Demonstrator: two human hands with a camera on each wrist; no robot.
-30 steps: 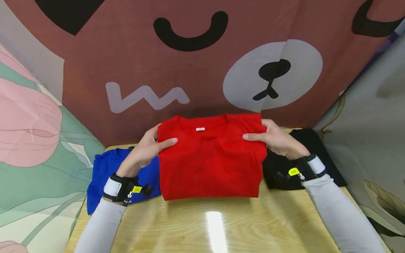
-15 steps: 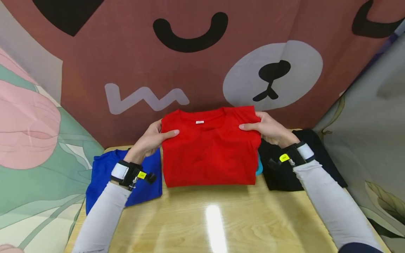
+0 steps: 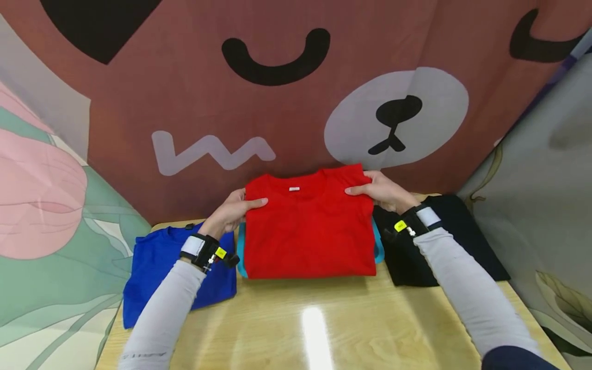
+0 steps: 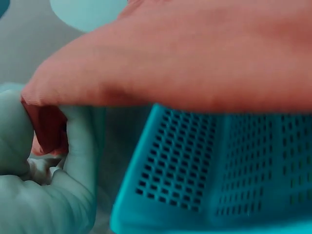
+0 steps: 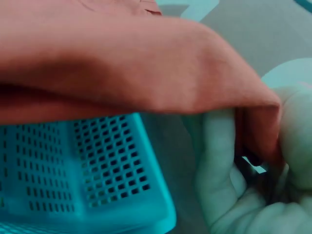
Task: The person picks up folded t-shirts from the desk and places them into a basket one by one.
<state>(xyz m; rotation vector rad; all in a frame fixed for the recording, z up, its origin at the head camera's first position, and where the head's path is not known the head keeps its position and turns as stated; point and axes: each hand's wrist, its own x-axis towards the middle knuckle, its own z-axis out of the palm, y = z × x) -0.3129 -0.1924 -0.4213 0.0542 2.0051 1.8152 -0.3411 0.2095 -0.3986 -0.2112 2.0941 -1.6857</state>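
Note:
A folded red T-shirt [image 3: 307, 231] with a small white neck label hangs between my two hands above a blue basket [image 3: 241, 252]. My left hand [image 3: 231, 210] pinches its upper left corner, thumb on top and fingers behind. The upper right corner is pinched the same way by my right hand [image 3: 381, 191]. In the left wrist view the perforated wall of the basket [image 4: 180, 161] shows below the cloth. The right wrist view has the other end of the basket [image 5: 112, 161] under the shirt. Most of the basket is hidden from above by the shirt.
On the table [image 3: 277, 329], a folded blue T-shirt [image 3: 213, 282] lies left of the basket, partly under my left forearm. Folded black cloth [image 3: 453, 241] lies to the right. A brown printed curtain [image 3: 208, 103] hangs directly behind the table.
Both hands have carried the red shirt a little away from me and drawn slightly closer together. The blue basket's side edges now show beneath the shirt.

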